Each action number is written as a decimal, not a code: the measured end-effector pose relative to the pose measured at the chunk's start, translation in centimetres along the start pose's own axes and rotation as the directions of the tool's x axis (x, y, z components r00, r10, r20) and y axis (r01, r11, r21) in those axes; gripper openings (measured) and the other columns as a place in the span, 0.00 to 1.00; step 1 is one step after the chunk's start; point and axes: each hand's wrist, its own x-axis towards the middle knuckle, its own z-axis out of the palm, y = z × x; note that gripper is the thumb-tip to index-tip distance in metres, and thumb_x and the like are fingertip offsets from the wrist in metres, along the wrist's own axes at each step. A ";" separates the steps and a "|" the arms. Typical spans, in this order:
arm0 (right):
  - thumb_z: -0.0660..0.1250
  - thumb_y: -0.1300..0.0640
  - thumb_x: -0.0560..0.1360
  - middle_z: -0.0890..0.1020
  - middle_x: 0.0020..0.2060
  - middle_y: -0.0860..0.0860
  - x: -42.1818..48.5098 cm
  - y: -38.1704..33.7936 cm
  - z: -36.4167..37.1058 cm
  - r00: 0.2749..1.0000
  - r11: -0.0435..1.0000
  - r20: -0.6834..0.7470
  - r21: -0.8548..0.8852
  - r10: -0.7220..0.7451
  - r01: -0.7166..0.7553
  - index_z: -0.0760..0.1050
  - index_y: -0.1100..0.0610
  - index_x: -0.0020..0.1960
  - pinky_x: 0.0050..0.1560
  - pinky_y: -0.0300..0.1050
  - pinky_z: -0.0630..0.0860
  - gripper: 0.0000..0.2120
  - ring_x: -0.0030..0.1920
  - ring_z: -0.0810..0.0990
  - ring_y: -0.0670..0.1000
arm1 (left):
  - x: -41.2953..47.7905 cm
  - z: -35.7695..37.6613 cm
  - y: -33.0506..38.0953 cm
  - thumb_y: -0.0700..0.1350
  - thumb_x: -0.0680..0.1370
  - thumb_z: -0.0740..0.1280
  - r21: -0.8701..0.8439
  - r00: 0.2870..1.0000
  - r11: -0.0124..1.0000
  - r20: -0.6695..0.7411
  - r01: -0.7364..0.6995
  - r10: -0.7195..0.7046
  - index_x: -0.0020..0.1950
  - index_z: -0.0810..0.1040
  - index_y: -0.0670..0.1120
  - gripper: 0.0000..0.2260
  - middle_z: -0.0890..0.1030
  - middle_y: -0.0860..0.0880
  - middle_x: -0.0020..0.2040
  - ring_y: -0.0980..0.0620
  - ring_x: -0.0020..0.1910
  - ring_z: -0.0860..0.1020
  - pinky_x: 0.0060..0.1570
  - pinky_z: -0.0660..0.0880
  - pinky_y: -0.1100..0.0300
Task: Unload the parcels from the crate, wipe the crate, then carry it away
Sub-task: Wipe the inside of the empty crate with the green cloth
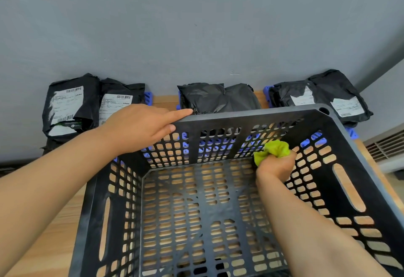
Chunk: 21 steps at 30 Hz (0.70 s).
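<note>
In the empty black crate (251,115) on the tabletop (54,233), the right grip (276,166) clenches a bunched green cloth (276,148) at the far-right inner corner; most of the crate floor lies to its left and nearer. The left grip (140,128), fingers straight, steadies the far rim. Parcels (218,98) line the wall beyond.

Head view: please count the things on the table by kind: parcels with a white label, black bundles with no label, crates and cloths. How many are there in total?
Parcels with a white label: 4
Plain black bundle, no label showing: 1 (it may be two pressed together; I cannot tell)
Black crate: 1
Green cloth: 1
Total: 7
</note>
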 end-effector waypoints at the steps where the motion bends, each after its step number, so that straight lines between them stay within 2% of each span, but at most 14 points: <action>1: 0.61 0.66 0.76 0.74 0.46 0.53 0.3 0.2 -0.3 0.999 1.000 0.034 -0.006 -0.013 0.013 0.70 0.57 0.61 0.48 0.48 0.75 0.14 0.43 0.73 0.52 | 0.0 0.0 0.0 0.57 0.78 0.45 -0.003 1.000 1.000 -0.001 0.001 -0.001 0.75 0.48 0.63 0.24 0.79 0.57 0.53 0.55 0.48 0.77 0.45 0.76 0.54; 3: 0.61 0.66 0.76 0.76 0.51 0.59 0.1 0.6 -0.1 0.998 0.999 0.070 -0.054 0.004 0.000 0.67 0.60 0.65 0.51 0.48 0.73 0.18 0.45 0.72 0.50 | 0.0 0.0 0.0 0.56 0.79 0.47 -0.015 1.000 1.000 -0.013 -0.002 0.002 0.75 0.49 0.63 0.24 0.79 0.57 0.54 0.55 0.48 0.77 0.45 0.76 0.55; 6: 0.61 0.67 0.76 0.77 0.56 0.60 -1.6 0.9 1.2 0.990 0.997 0.136 -0.069 0.026 -0.017 0.67 0.60 0.66 0.49 0.44 0.71 0.19 0.46 0.73 0.51 | 0.0 -0.1 0.1 0.56 0.80 0.48 -0.020 1.000 1.000 -0.020 -0.007 0.007 0.76 0.49 0.63 0.24 0.79 0.57 0.54 0.55 0.48 0.77 0.45 0.76 0.55; 9: 0.61 0.69 0.75 0.77 0.54 0.61 -4.1 1.3 2.2 0.979 0.992 0.205 -0.126 0.018 0.009 0.68 0.62 0.64 0.47 0.40 0.67 0.17 0.52 0.77 0.59 | -0.1 -0.1 0.0 0.56 0.80 0.48 -0.015 1.000 1.000 -0.020 -0.006 0.006 0.76 0.49 0.63 0.24 0.79 0.57 0.54 0.55 0.48 0.77 0.44 0.76 0.54; 13: 0.62 0.66 0.75 0.78 0.48 0.55 -8.1 3.2 4.0 0.937 0.970 0.350 -0.228 0.006 0.080 0.71 0.58 0.59 0.45 0.39 0.68 0.14 0.50 0.78 0.57 | -0.1 0.0 -0.1 0.54 0.81 0.50 -0.017 0.999 1.000 -0.036 -0.012 0.011 0.76 0.50 0.62 0.23 0.79 0.57 0.54 0.55 0.47 0.77 0.44 0.76 0.56; 16: 0.63 0.65 0.72 0.80 0.45 0.54 -11.6 4.6 5.6 0.910 0.926 0.403 -0.301 -0.095 0.230 0.76 0.55 0.51 0.48 0.45 0.73 0.11 0.49 0.78 0.58 | -0.1 0.0 0.1 0.54 0.81 0.51 -0.017 0.998 1.000 -0.055 -0.021 0.020 0.76 0.52 0.62 0.23 0.80 0.56 0.55 0.53 0.47 0.78 0.42 0.76 0.56; 18: 0.63 0.67 0.71 0.81 0.44 0.57 -13.7 4.9 6.5 0.887 0.861 0.437 -0.384 -0.150 0.335 0.79 0.57 0.46 0.50 0.48 0.70 0.09 0.48 0.77 0.60 | -0.1 0.1 0.1 0.54 0.81 0.51 -0.014 0.998 1.000 -0.058 -0.018 0.017 0.76 0.52 0.62 0.23 0.80 0.56 0.55 0.53 0.47 0.78 0.40 0.74 0.57; 20: 0.64 0.66 0.69 0.81 0.41 0.54 -14.6 5.4 6.9 0.808 0.749 0.529 -0.418 -0.259 0.514 0.79 0.56 0.42 0.50 0.48 0.71 0.08 0.46 0.78 0.57 | 0.0 0.1 0.2 0.54 0.81 0.51 -0.002 0.999 1.000 -0.046 -0.017 0.017 0.76 0.51 0.62 0.23 0.79 0.57 0.54 0.54 0.46 0.77 0.38 0.70 0.60; 21: 0.68 0.66 0.65 0.81 0.38 0.52 -14.5 6.1 6.9 0.740 0.673 0.575 -0.396 -0.348 0.624 0.79 0.55 0.40 0.48 0.48 0.73 0.08 0.43 0.79 0.56 | 0.0 0.2 0.2 0.54 0.81 0.51 0.000 0.999 1.000 -0.038 -0.012 0.012 0.76 0.51 0.62 0.23 0.79 0.57 0.53 0.55 0.46 0.76 0.38 0.69 0.60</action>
